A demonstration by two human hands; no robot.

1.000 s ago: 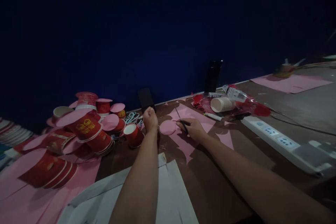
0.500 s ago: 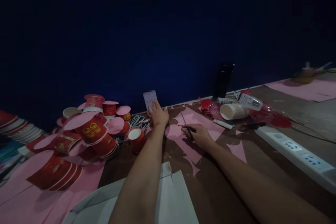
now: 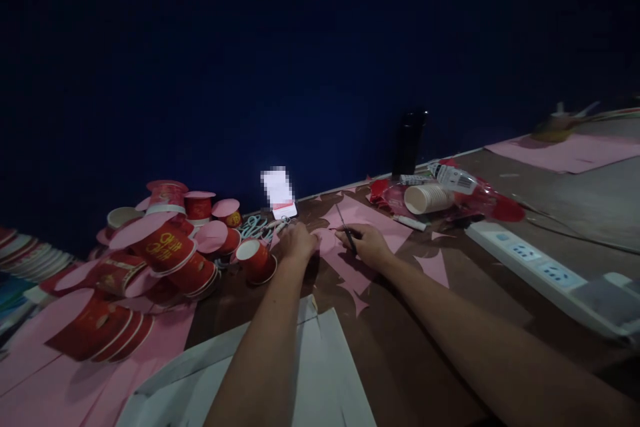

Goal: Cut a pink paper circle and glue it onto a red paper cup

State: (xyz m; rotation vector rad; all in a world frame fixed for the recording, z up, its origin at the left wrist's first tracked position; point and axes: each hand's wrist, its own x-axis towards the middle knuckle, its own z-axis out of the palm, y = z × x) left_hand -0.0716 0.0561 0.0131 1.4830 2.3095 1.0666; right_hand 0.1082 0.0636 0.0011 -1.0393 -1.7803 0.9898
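Observation:
My right hand is closed around dark-handled scissors, whose blade points away from me over a pink paper sheet. Just left of the scissors lies a pink paper circle. My left hand is low over the table by the circle's left side, thumb apart from its bent fingers; I see nothing in it. Beyond it a phone with a lit screen leans against the dark wall. A red paper cup stands left of my left wrist.
Red cups with pink paper discs crowd the left. A white cable lies behind. On the right are a power strip, a white marker, stacked paper cups and paper scraps. A white box is in front.
My left hand has come off the phone and down toward me, beside the paper circle. The phone screen has become bright. My right hand still holds the scissors; the view has shifted slightly.

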